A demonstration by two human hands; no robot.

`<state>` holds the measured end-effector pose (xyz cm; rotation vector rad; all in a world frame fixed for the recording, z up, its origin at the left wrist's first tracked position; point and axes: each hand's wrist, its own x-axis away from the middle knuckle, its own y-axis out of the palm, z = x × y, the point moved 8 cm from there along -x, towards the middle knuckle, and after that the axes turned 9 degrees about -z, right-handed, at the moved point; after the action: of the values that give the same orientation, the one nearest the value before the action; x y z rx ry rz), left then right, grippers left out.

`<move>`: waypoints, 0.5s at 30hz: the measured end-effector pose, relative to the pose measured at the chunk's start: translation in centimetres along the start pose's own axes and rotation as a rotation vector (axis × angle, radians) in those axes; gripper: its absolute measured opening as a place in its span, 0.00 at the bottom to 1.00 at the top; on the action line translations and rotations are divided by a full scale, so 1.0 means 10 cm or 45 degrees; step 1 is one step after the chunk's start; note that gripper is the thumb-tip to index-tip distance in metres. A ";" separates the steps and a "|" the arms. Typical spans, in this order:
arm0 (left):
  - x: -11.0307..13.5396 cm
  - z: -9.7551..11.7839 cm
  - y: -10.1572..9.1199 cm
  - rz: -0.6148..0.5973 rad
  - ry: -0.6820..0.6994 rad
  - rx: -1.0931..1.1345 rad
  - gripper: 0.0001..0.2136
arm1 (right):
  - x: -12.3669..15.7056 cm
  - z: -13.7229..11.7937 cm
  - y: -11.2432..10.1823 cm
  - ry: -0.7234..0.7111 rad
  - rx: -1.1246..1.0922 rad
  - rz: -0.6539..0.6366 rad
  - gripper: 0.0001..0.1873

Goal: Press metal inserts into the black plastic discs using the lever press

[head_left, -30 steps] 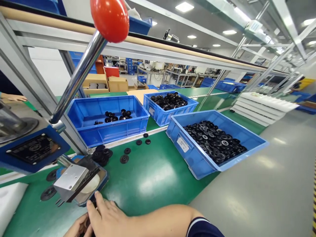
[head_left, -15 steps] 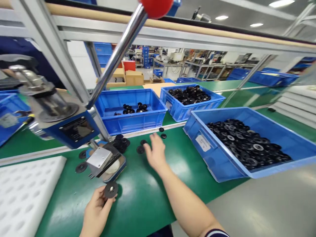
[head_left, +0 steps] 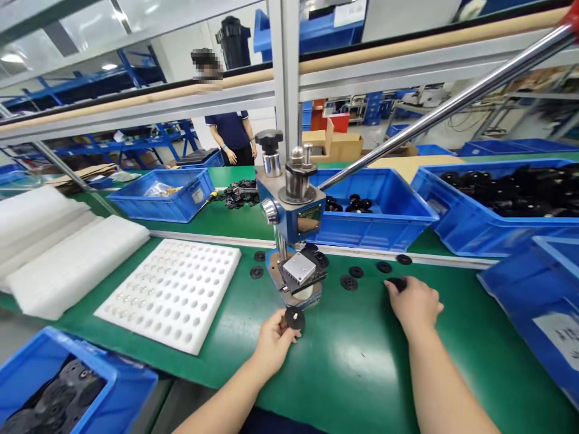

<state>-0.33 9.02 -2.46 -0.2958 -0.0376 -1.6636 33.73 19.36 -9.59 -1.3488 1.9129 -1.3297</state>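
Observation:
My left hand (head_left: pixel 272 339) pinches a black round disc (head_left: pixel 294 317) with a small white centre, just in front of the base of a blue hand press (head_left: pixel 295 218). My right hand (head_left: pixel 414 302) rests on the green table with its fingers curled over a small black part (head_left: pixel 397 282). Several loose black discs (head_left: pixel 349 282) lie on the mat beside the press. The press's long chrome lever (head_left: pixel 446 106) runs up to the right.
A white foam tray with holes (head_left: pixel 174 292) lies left of the press, beside white foam blocks (head_left: pixel 67 265). Blue bins of black parts stand behind (head_left: pixel 375 208), to the right (head_left: pixel 497 199) and near left (head_left: pixel 63 386). A person in dark blue stands beyond the table (head_left: pixel 230 129).
The view has swung left, bringing the foam tray and press into the middle. My right hand has settled over a black part on the mat; my left hand still holds the disc.

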 end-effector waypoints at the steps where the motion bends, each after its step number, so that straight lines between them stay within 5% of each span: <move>1: 0.00 -0.04 0.00 -0.007 -0.004 0.007 0.10 | -0.03 0.07 0.04 0.031 -0.004 -0.004 0.23; 7: -0.02 -0.19 -0.01 -0.064 -0.004 -0.018 0.10 | -0.08 0.17 0.15 -0.059 -0.065 -0.075 0.28; 13: 0.02 0.00 -0.03 -0.056 0.090 -0.165 0.10 | 0.76 -0.76 0.34 -0.861 -0.312 -0.419 0.22; 15: 0.03 0.02 -0.04 -0.037 0.100 -0.175 0.11 | 1.09 -1.03 0.40 -0.985 -0.280 -0.590 0.18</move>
<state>-0.76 8.80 -2.15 -0.3349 0.1328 -1.7084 19.24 14.54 -6.82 -2.1114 1.2705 -0.5963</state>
